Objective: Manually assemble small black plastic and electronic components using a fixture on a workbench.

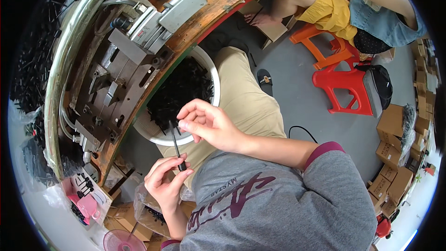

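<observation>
A slim dark rod with a thicker black end (181,165) stands up from the fingertips of my left hand (165,181), which is closed round that thicker end. Just beyond the rod's upper tip is my right hand (206,125), its fingers curled and its thumb near the index finger. Whatever small thing it may pinch is too blurred to make out. Below both hands, a round white basket (215,76) holds a heap of dark slender pieces (181,88), sitting between my legs and the bench edge.
To the left, the curved wooden bench (223,0) carries a metal clamping fixture (125,60). Black parts (35,60) are piled behind it. Red stools (344,83) and a seated person (371,14) are at the upper right. Cardboard boxes (392,186) line the right side; a pink fan (123,241) stands lower left.
</observation>
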The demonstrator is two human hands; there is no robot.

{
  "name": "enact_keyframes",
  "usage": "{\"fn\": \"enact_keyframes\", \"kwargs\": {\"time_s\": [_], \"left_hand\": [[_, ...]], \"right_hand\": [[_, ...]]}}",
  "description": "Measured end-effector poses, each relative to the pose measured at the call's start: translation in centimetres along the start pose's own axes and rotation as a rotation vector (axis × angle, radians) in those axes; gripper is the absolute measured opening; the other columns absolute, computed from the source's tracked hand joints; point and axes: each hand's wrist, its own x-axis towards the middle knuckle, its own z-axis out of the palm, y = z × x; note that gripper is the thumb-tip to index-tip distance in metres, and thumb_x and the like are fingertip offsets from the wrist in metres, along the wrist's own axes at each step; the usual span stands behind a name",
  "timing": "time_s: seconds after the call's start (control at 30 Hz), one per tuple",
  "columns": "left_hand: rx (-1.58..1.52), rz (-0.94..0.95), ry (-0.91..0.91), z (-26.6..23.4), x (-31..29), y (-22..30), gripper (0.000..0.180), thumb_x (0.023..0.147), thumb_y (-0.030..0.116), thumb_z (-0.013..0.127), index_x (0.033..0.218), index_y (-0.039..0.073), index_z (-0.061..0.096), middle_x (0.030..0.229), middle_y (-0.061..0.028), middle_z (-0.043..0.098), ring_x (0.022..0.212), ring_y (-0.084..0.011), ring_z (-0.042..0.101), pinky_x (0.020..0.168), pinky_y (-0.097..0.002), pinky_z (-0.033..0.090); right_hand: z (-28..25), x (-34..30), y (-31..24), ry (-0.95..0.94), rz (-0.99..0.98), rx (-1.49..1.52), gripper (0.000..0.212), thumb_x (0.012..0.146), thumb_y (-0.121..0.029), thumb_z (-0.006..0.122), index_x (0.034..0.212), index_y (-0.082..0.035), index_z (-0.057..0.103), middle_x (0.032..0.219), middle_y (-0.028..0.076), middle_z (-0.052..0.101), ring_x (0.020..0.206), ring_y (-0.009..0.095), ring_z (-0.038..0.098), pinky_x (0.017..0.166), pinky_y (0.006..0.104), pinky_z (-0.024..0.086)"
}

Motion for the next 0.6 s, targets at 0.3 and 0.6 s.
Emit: {"fn": "enact_keyframes", "kwargs": {"time_s": [0.3,0.6], "left_hand": [[0.129,0.062,0.011,-0.4,-0.1,-0.6,0.035,0.063,-0.007,0.086,0.094,-0.005,0.071,0.092,-0.014,0.07,0.087,-0.024,0.071,0.078,-0.033,0.059],[0.221,0.153,0.01,-0.3,1.0,0.2,0.036,0.06,-0.005,0.088,0.092,-0.004,0.071,0.089,-0.0129,0.071,0.087,-0.0245,0.071,0.078,-0.0328,0.057]], "right_hand": [[-0.8,-0.8,1.5,-0.024,-0.013,-0.159,0.013,0.096,-0.014,0.065,0.104,-0.004,0.061,0.089,-0.002,0.062,0.077,0.003,0.058,0.062,0.0197,0.049],[-1.2,-0.7,1.2,-0.021,-0.023,-0.215,0.014,0.095,-0.013,0.068,0.104,-0.004,0.062,0.088,-0.002,0.063,0.076,0.002,0.057,0.064,0.0185,0.045]]}}
